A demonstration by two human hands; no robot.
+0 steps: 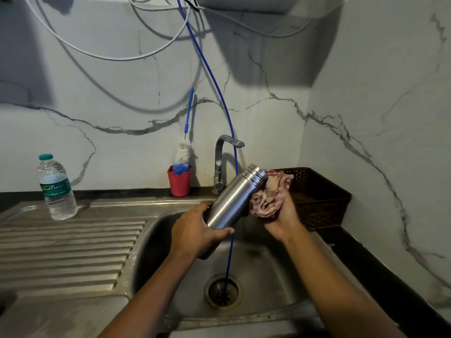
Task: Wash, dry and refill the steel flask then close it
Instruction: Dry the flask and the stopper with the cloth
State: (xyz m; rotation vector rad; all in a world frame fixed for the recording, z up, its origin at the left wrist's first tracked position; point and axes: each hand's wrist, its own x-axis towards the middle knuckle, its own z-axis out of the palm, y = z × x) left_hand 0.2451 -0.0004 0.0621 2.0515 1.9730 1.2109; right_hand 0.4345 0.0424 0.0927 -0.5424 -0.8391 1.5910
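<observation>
Marble-veined wall panels (366,93) at the back, a stainless sink (268,269) underneath, and everything is happening right over that basin.

Left hand (195,230) is clamped on the base end of the steel flask (235,198), fingers curled round the bottom and thumb laid across the front. That anchors it, I'd say, so the other hand can rub. Right hand (280,215) is closed on a bunched cloth (266,196), pinkish and patterned, soft and crumpled, pressed against the flask's upper side near the neck.

The flask itself is a plain brushed-metal cylinder with a ribbed, threaded neck. It's tilted with the mouth up and away to the right, and no lid is on it. This looks like the drying step, and holding it over the basin lets any drips fall in. A smooth, possibly wet wall like that could slip, so the firm hold at the base makes sense.

Moving outward, a thin blue hose (229,118) drops from above, passes behind the flask and ends in the drain (223,291). The chrome tap (220,162) stands just behind, with no water visible from it. Beside it is a red cup (179,182) holding a fluffy bottle brush (183,157). A dark perforated basket (322,198) sits to the right on the black counter. Well off to the left, a clear plastic water bottle (57,189) stands capped at the top of the ridged drainboard (68,247), likely the refill supply.
</observation>
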